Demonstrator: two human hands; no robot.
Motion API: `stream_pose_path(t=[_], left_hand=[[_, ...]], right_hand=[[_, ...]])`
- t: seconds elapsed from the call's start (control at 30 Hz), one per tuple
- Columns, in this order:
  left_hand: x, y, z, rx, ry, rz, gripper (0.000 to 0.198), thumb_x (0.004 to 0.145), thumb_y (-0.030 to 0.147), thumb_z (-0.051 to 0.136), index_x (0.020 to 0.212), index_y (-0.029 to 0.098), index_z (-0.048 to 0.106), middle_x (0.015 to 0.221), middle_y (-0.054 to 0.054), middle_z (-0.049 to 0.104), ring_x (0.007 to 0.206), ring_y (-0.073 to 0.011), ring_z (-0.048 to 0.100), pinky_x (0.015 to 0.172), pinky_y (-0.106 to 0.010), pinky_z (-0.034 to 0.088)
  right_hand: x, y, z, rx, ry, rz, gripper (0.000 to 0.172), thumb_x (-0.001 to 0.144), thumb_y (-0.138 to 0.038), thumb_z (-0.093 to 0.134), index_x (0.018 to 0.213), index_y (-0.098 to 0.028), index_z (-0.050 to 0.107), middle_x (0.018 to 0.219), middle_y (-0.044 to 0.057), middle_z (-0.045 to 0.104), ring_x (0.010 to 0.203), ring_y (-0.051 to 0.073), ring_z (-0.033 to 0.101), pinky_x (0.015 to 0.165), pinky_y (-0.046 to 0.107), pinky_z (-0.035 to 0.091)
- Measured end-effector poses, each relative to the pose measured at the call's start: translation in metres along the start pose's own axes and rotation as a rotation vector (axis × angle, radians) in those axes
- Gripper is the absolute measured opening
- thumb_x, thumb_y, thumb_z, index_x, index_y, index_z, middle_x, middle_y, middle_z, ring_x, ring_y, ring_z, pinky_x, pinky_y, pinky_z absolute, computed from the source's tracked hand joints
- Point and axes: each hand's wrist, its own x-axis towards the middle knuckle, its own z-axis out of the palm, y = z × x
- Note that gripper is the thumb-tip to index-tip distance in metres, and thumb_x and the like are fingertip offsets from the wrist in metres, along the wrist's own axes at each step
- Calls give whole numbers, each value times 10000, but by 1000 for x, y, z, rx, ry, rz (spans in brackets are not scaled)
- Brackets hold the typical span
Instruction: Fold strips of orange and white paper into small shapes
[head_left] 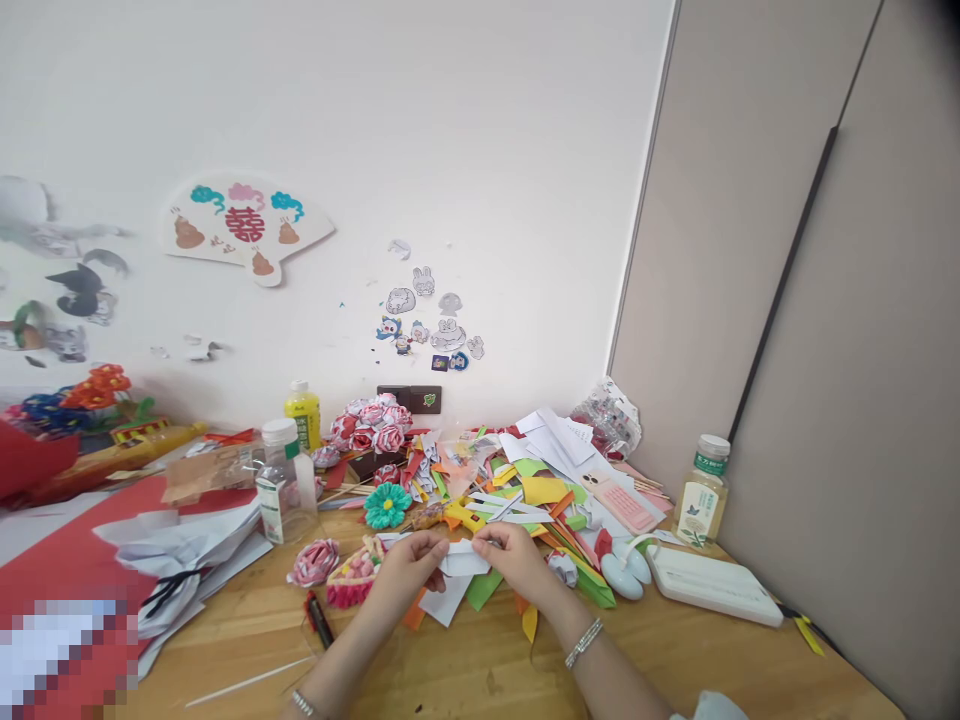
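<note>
A small folded piece of white paper (463, 559) is held up above the table's middle. My left hand (415, 562) pinches its left edge between thumb and fingers. At its right edge, my right hand (510, 556) has thumb and fingers closed on the same paper. Under and behind the hands lie loose sheets in white, green and orange. A yellow tool (463, 515) rests just beyond the paper, partly hidden, with a teal flower (387, 506) to its left.
Paper scraps (525, 490) crowd the table (420, 670) behind the hands. Bottles stand at left (279, 485) and right (702, 492). A black-and-red pen (320, 620) lies near my left forearm, and a white power strip-like box (716, 585) at the right.
</note>
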Motion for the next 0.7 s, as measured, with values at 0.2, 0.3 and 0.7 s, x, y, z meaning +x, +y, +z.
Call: stream_pose_path(t=[0.2, 0.3, 0.7], left_hand=[[-1, 2, 2, 29, 2, 21, 283, 599, 437, 561, 598, 158, 520, 437, 46, 541, 379, -104, 524, 421, -204, 412], [-4, 6, 4, 51, 13, 33, 286, 573, 426, 583, 635, 148, 556, 526, 38, 560, 418, -101, 530, 437, -213, 430], [3, -10, 7, 113, -59, 76, 253, 603, 347, 564, 717, 122, 581, 590, 12, 583, 483, -113, 537, 473, -221, 445]], right_hand=[[-1, 0, 0, -18, 1, 3, 218, 736, -339, 497, 706, -146, 593, 621, -4, 530, 589, 121, 459, 521, 208, 342], [-1, -2, 1, -44, -1, -3, 211, 739, -328, 494, 703, -144, 591, 625, -6, 526, 594, 117, 457, 523, 203, 340], [-4, -7, 5, -118, -32, -3, 168, 726, -295, 511, 750, -162, 613, 733, 15, 602, 700, 155, 531, 613, 235, 390]])
